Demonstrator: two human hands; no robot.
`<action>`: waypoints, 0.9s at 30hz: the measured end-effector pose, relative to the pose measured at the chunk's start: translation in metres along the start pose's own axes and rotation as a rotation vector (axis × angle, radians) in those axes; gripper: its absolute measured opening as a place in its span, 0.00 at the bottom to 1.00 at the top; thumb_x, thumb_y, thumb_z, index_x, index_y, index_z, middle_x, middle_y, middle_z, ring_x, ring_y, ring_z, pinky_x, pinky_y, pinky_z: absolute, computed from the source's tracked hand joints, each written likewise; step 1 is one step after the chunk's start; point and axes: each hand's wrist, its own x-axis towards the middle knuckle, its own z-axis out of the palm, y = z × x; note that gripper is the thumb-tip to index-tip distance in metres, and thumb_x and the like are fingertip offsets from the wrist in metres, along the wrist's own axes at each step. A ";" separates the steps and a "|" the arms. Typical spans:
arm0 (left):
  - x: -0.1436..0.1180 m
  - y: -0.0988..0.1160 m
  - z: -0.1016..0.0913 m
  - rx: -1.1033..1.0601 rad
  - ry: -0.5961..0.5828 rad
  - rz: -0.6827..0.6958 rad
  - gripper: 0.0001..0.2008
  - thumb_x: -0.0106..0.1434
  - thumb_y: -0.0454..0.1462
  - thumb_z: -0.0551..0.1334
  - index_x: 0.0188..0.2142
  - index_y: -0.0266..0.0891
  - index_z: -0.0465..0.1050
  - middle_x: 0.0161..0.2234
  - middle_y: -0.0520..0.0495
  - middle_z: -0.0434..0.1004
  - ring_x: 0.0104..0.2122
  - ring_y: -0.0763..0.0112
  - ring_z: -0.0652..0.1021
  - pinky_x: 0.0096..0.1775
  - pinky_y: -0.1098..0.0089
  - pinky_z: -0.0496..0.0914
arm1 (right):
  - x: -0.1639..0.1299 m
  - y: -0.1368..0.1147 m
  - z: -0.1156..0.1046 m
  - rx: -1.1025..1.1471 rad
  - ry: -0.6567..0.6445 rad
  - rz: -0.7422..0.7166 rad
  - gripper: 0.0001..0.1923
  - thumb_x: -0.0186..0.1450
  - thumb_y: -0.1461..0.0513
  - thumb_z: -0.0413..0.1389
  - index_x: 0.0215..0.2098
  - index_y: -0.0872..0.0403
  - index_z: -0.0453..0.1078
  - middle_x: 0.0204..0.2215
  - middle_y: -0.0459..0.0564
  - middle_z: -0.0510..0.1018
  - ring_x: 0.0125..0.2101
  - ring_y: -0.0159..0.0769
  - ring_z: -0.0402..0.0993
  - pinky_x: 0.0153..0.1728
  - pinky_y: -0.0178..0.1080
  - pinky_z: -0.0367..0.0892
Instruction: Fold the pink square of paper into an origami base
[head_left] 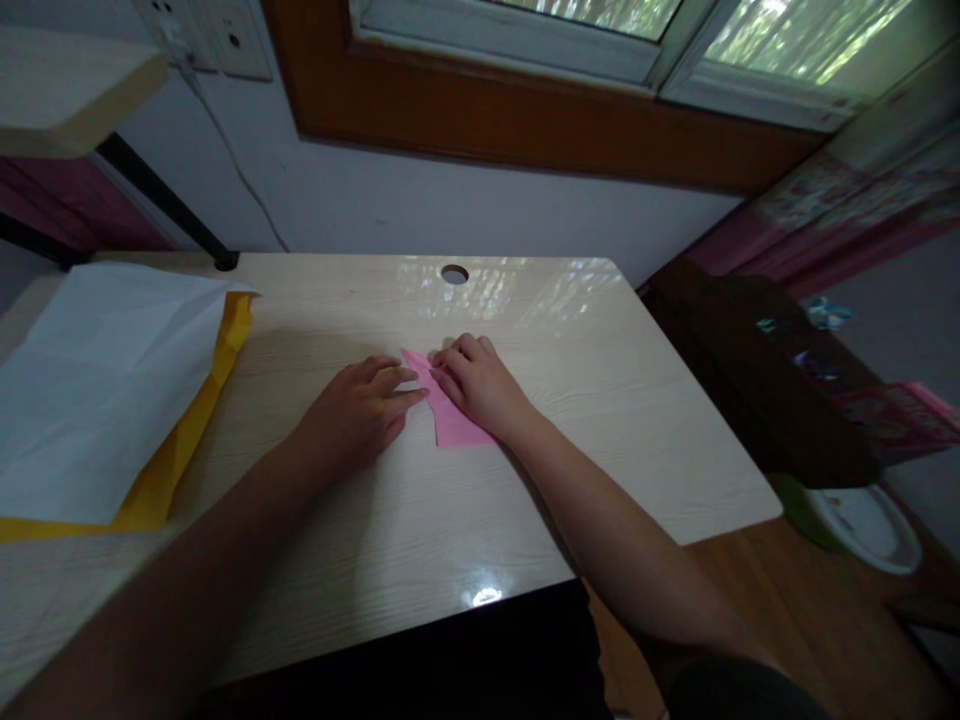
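Observation:
A piece of pink paper, with a slanted left edge and a pointed top corner, lies on the desk between my two hands. My right hand rests over its upper right part, fingers curled together and thumb tip on the paper, gripping it. Part of the sheet is hidden under that hand. From the left, my left hand reaches to the paper's slanted edge. Its fingers are stretched out and apart, with the tips at or touching that edge.
White paper over a yellow sheet lies at the desk's left. A round cable hole sits near the back edge. A shelf on black legs overhangs the back left. Beyond the right edge, a white-lidded bin stands on the floor.

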 end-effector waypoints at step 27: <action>0.005 -0.008 0.007 0.105 0.086 -0.442 0.20 0.72 0.42 0.56 0.60 0.46 0.72 0.57 0.37 0.71 0.57 0.48 0.69 0.57 0.48 0.67 | 0.001 -0.007 -0.002 -0.024 -0.043 -0.042 0.13 0.75 0.59 0.50 0.52 0.54 0.73 0.46 0.58 0.73 0.45 0.46 0.65 0.48 0.47 0.64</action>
